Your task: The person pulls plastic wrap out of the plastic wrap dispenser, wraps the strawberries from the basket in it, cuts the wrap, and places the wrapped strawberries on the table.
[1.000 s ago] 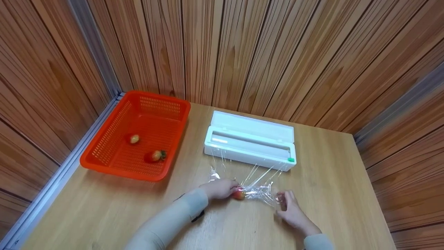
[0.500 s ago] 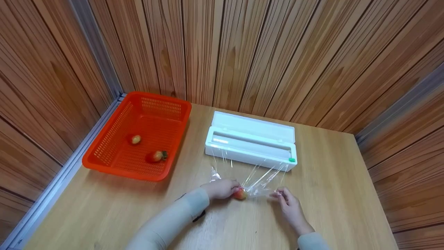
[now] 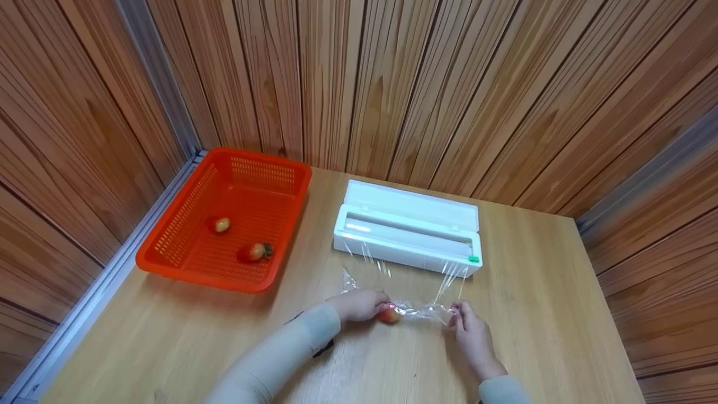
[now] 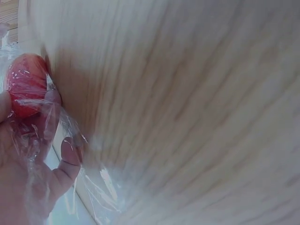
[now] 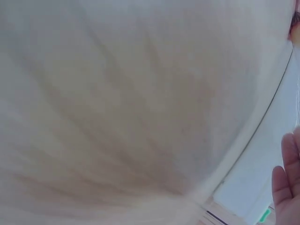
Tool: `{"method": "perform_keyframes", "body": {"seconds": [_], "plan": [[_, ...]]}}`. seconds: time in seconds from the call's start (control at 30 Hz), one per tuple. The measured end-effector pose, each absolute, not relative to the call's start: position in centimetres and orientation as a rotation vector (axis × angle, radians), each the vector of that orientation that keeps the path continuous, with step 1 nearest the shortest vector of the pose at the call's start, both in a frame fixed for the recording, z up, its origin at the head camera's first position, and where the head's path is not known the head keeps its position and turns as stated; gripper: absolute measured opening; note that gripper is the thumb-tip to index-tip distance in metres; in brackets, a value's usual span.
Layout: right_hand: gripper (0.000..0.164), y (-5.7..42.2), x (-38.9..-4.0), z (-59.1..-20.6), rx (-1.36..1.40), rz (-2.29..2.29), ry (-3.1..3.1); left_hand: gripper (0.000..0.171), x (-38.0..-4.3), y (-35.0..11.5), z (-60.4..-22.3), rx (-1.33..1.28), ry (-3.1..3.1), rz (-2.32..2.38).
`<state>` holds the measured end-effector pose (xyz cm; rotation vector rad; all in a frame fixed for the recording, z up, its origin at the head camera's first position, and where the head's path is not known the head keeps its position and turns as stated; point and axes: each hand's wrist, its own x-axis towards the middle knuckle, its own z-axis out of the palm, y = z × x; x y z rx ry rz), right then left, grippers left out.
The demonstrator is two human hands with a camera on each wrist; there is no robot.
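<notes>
My left hand [image 3: 359, 304] grips a red strawberry [image 3: 389, 315] close over the table. In the left wrist view, clear cling film [image 4: 35, 101] lies over the strawberry [image 4: 29, 79] and across the fingers. From the white dispenser box [image 3: 406, 255], the film [image 3: 418, 310] stretches towards me in thin glossy creases. Its near right corner is pinched between thumb and fingers of my right hand [image 3: 471, 336]. Two fingers of that hand [image 5: 288, 178] show at the right edge of the right wrist view; its grip is out of frame there.
An orange-red basket [image 3: 224, 281] at the left holds two strawberries, one [image 3: 222, 225] further back and one [image 3: 258, 251] with green leaves. The box's lid [image 3: 412, 205] stands raised against the back. Wood-patterned walls [image 3: 381, 84] close in the table [image 3: 549, 314].
My right hand has gone from loosely reaching at the film's corner to pinching it, moving slightly up and pulling the film tauter. The left hand keeps its hold on the strawberry.
</notes>
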<state>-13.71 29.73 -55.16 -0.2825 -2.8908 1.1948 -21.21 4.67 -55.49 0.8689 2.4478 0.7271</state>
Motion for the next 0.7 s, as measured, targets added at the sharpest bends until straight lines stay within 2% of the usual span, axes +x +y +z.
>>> {"method": "perform_keyframes", "body": {"seconds": [0.13, 0.2, 0.47, 0.7], "plan": [[0.010, 29.9, -13.5, -55.2, 0.016, 0.823, -2.788, 0.023, -21.3, 4.7, -55.5, 0.874, 2.450, 0.716], [0.009, 30.1, -13.3, -55.5, 0.067, 0.681, -2.740, 0.025, -21.3, 4.7, -55.5, 0.888, 2.455, 0.703], [0.009, 31.0, -14.0, -56.7, -0.374, 1.069, -2.921, 0.021, -21.4, 4.7, -55.2, 0.903, 2.442, 0.708], [0.013, 31.2, -15.0, -56.4, -0.471, 1.153, -2.978, 0.015, -21.6, 4.8, -55.0, 0.860, 2.408, 0.739]]}}
